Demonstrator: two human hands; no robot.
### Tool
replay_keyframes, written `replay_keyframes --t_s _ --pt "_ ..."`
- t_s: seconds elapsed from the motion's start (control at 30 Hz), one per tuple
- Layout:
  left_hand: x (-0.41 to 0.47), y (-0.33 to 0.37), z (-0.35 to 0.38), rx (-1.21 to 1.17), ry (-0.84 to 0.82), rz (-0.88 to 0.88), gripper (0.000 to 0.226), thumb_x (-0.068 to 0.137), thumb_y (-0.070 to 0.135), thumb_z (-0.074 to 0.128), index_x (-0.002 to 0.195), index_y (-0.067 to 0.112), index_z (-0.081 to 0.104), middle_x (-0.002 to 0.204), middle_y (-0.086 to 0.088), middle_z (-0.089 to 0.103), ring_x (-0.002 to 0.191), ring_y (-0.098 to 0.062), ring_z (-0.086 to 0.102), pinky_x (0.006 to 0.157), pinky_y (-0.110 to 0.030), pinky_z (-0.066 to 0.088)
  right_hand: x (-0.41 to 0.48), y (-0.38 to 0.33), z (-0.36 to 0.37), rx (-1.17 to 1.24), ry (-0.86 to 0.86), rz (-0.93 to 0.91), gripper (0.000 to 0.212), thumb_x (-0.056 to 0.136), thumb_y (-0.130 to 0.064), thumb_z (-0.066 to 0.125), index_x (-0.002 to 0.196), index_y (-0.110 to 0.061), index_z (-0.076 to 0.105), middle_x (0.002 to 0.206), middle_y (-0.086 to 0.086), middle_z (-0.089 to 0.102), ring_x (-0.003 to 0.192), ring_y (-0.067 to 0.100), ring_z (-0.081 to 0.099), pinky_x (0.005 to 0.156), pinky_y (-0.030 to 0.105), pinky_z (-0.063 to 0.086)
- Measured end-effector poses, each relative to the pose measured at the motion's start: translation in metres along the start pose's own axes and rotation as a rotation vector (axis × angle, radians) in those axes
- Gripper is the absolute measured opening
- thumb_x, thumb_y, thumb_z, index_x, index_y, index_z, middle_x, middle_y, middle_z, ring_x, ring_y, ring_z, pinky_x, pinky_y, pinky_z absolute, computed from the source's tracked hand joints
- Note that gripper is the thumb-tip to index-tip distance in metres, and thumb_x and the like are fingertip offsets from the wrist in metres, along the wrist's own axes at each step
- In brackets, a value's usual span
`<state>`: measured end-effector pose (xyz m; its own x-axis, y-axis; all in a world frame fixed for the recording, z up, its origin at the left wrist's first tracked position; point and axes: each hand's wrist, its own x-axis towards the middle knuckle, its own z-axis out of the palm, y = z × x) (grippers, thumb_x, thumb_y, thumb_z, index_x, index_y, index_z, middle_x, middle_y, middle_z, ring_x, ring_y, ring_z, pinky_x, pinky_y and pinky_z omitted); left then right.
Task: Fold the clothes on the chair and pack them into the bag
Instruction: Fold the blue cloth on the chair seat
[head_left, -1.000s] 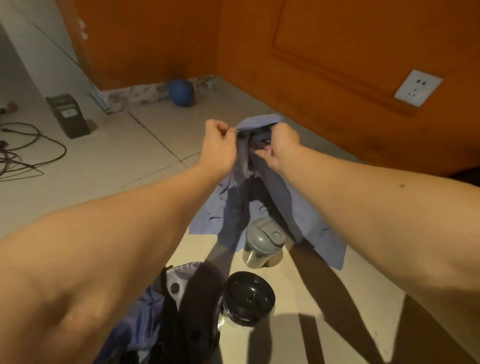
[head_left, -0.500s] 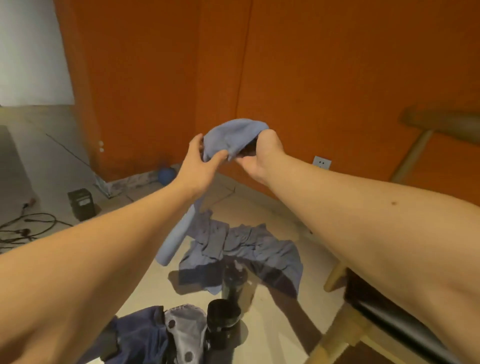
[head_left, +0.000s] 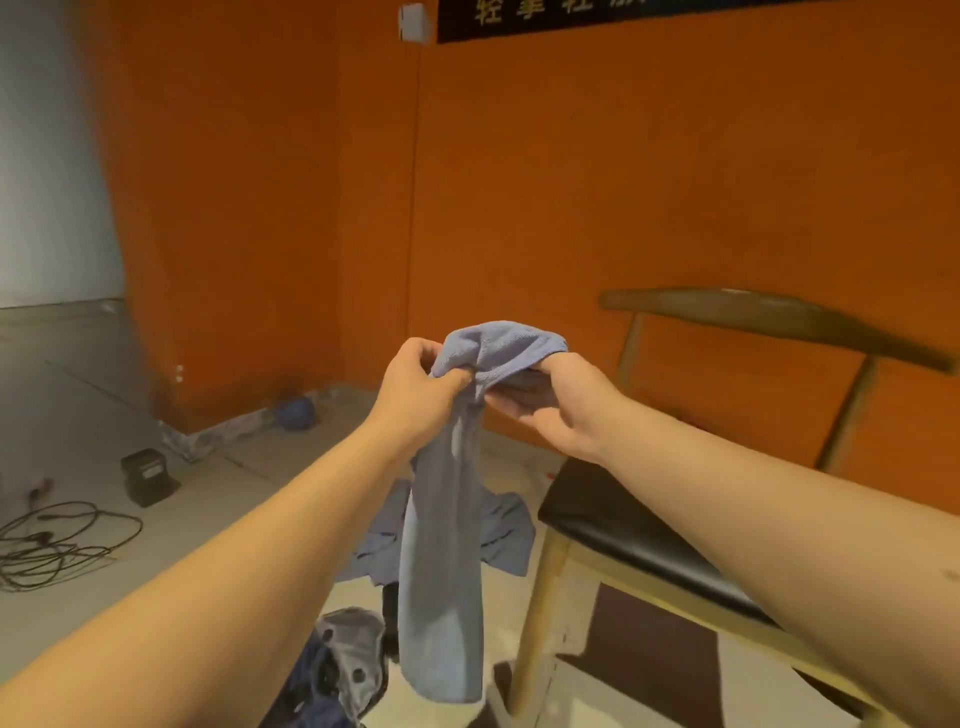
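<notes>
From the head view, holds a light-blue garment (head_left: 441, 571) up just below frame centre with the left hand (head_left: 415, 395), fingers curled and pinching the bunched top against the thumb, and with the right hand (head_left: 561, 410), fingers tucked in under that same top edge and gripping it. Lets the rest hang straight down toward 6 o'clock, apart from the chair (head_left: 623, 525) at 4 o'clock, lower end beside the bag (head_left: 343, 660) at 7 o'clock, in front of a second blue garment (head_left: 506, 530) crumpled on the floor. Takes in, at 8 o'clock, loose cables (head_left: 47, 540) on the tiles.

Floor (head_left: 234, 493) bears shirt (head_left: 506, 530), cables (head_left: 52, 545), perhaps bag (head_left: 343, 660).
</notes>
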<state>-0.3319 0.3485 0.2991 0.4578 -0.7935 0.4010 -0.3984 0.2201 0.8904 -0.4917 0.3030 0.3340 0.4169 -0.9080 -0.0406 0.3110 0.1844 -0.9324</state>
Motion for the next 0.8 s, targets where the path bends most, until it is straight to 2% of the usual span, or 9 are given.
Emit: replay_keyframes --t_s 0.13,0.23,0.33,0.4,0.53,0.67,0.73,0.8 --pt "-0.036 0.020 0.040 0.094 -0.235 -0.021 0.031 0.089 0.022 0.075 0.114 0.020 0.058 0.102 0.009 0.065 0.085 -0.003 0.062 0.059 -0.017 0.044 -0.049 0.010 -0.062 0.032 0.066 0.017 0.031 0.100 -0.001 0.049 0.124 -0.009 0.067 0.116 0.022 0.073 0.112 0.038 0.069 0.093 0.050 0.059" --pt "-0.053 0.028 0.078 0.175 -0.454 -0.042 0.017 0.091 0.031 0.074 0.102 0.018 0.071 0.094 0.001 0.073 0.088 -0.019 0.069 0.067 -0.028 0.050 -0.078 0.024 -0.113 -0.014 0.148 0.032 0.029 0.101 -0.002 0.053 0.126 -0.010 0.065 0.117 0.019 0.073 0.108 0.034 0.072 0.091 0.046 0.061" --pt "-0.069 0.034 0.117 0.185 -0.571 -0.083 0.026 0.095 0.044 0.066 0.096 0.019 0.073 0.090 -0.004 0.074 0.079 -0.019 0.066 0.066 -0.032 0.046 -0.100 0.040 -0.165 -0.259 0.169 0.084 0.027 0.100 -0.007 0.059 0.126 -0.004 0.064 0.113 0.020 0.073 0.099 0.031 0.075 0.080 0.039 0.063" --pt "-0.077 0.034 0.142 0.168 -0.628 -0.110 0.027 0.097 0.048 0.062 0.093 0.023 0.072 0.086 -0.001 0.074 0.078 -0.018 0.067 0.065 -0.030 0.047 -0.111 0.050 -0.196 -0.420 0.151 0.107 0.024 0.100 -0.010 0.059 0.122 -0.001 0.065 0.110 0.020 0.074 0.096 0.031 0.076 0.082 0.040 0.063" --pt "-0.088 0.030 0.183 0.201 -0.724 -0.062 0.030 0.100 0.046 0.058 0.088 0.021 0.071 0.076 0.000 0.071 0.068 -0.015 0.065 0.062 -0.027 0.044 -0.127 0.060 -0.239 -0.540 0.144 0.156 0.022 0.103 -0.019 0.058 0.123 -0.011 0.066 0.111 0.010 0.076 0.097 0.024 0.076 0.085 0.040 0.063" --pt "-0.099 0.024 0.207 0.256 -0.798 0.010 0.031 0.102 0.042 0.055 0.086 0.020 0.070 0.079 -0.002 0.068 0.068 -0.010 0.060 0.063 -0.023 0.041 -0.138 0.060 -0.263 -1.034 0.112 0.229 0.032 0.099 -0.050 0.057 0.116 -0.025 0.066 0.108 0.000 0.074 0.097 0.019 0.071 0.090 0.040 0.061" --pt "-0.100 0.018 0.218 0.274 -0.857 0.028 0.035 0.101 0.040 0.057 0.077 0.016 0.067 0.068 -0.002 0.063 0.059 -0.007 0.054 0.062 -0.026 0.039 -0.140 0.059 -0.267 -1.169 0.194 0.132 0.044 0.094 -0.059 0.060 0.123 -0.027 0.060 0.115 -0.006 0.069 0.099 0.013 0.066 0.088 0.034 0.058" --pt "-0.101 0.015 0.230 0.291 -0.886 0.037 0.040 0.098 0.039 0.061 0.064 0.017 0.059 0.056 0.003 0.053 0.049 -0.006 0.044 0.058 -0.030 0.036 -0.142 0.057 -0.269 -1.064 0.335 -0.047 0.051 0.092 -0.051 0.068 0.135 -0.028 0.053 0.121 -0.013 0.063 0.101 0.005 0.063 0.080 0.018 0.053"
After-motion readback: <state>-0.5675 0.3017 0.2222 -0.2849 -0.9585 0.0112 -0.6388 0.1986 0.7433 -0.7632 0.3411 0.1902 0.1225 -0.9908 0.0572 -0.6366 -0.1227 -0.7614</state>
